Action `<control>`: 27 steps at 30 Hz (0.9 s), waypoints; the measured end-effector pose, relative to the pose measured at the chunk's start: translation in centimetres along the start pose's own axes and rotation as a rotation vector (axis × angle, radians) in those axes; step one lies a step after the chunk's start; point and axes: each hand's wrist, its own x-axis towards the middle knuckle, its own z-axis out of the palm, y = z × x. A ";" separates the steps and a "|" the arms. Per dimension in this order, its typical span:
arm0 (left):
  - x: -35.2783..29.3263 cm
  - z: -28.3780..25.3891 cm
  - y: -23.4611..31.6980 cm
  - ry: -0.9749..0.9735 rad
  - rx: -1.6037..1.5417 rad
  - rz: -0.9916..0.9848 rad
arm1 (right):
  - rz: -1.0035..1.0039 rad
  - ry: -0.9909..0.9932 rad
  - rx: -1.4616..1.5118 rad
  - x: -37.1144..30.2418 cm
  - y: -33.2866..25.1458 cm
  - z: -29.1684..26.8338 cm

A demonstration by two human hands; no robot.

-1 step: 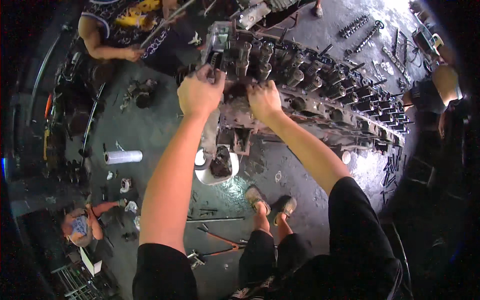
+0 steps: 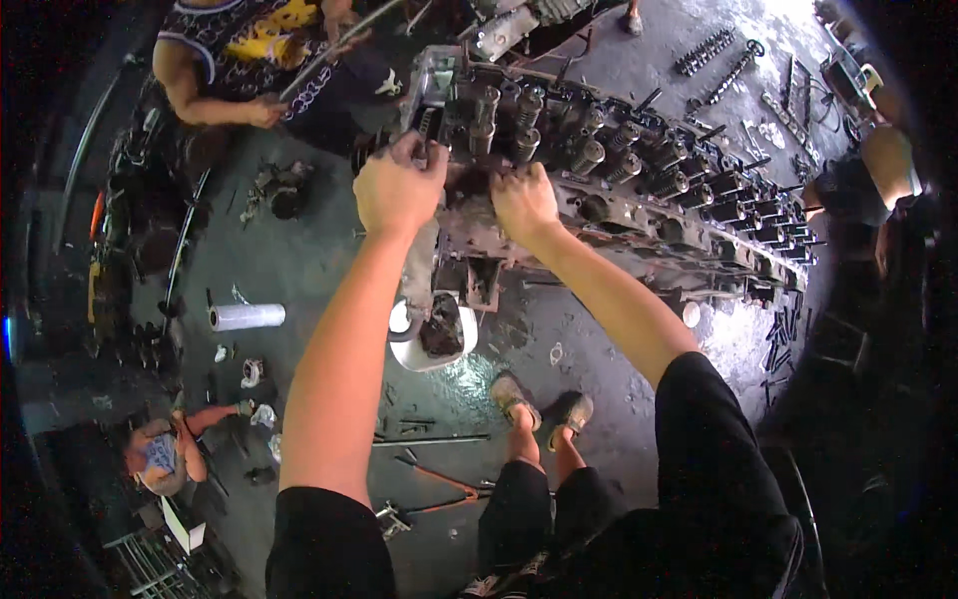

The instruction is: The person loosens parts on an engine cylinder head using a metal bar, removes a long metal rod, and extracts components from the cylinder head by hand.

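A long engine block (image 2: 639, 225), with rows of valve springs (image 2: 587, 157) along its top, lies in front of me. My left hand (image 2: 399, 190) is closed at its near left end, fingers curled over the edge beside a pale metal housing (image 2: 436, 72). Further right, my right hand (image 2: 526, 205) is also closed, its fingertips bent down against the block. Between the two hands sits a dark, dirty patch or part (image 2: 471, 182) whose kind I cannot tell. What the fingers of either hand grip is hidden.
Below the block stands a white tub (image 2: 439, 361) with dark stuff in it. A plastic-wrapped roll (image 2: 246, 315), a rod (image 2: 429, 439) and orange-handled cutters (image 2: 449, 489) lie on the floor. One person (image 2: 220, 70) holds a bar at upper left; others are left and right.
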 end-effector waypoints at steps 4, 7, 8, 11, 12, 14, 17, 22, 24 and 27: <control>0.2 0.4 -0.6 0.061 -0.104 0.033 | -0.026 -0.082 0.048 0.5 -0.4 0.5; 0.4 0.8 -1.0 0.070 -0.035 0.075 | -0.067 -0.095 0.114 0.1 -0.4 0.5; 0.4 0.9 -1.1 0.106 -0.011 0.101 | -0.067 -0.058 0.110 -0.2 -0.3 0.4; 0.3 0.6 -0.9 0.143 -0.032 0.149 | -0.013 -0.074 0.096 -0.6 0.1 -0.6; 0.1 0.3 -0.3 0.077 -0.032 0.103 | 0.030 -0.125 0.087 -0.5 0.3 -1.2; 0.3 0.7 -0.8 0.194 0.015 0.150 | 0.014 -0.126 0.038 -0.2 -0.2 -1.2; 0.3 1.0 -0.7 0.188 0.016 0.145 | -0.014 -0.090 -0.035 -0.2 -0.5 -1.2; -0.1 0.2 0.5 0.160 0.004 0.128 | -0.064 -0.118 0.073 0.3 0.1 -0.3; 0.4 1.0 -0.7 0.212 0.030 0.180 | -0.144 -0.012 0.201 0.2 0.2 -0.4; 0.0 0.4 -0.3 0.150 0.027 0.145 | -0.130 0.005 0.197 -0.8 0.1 -1.5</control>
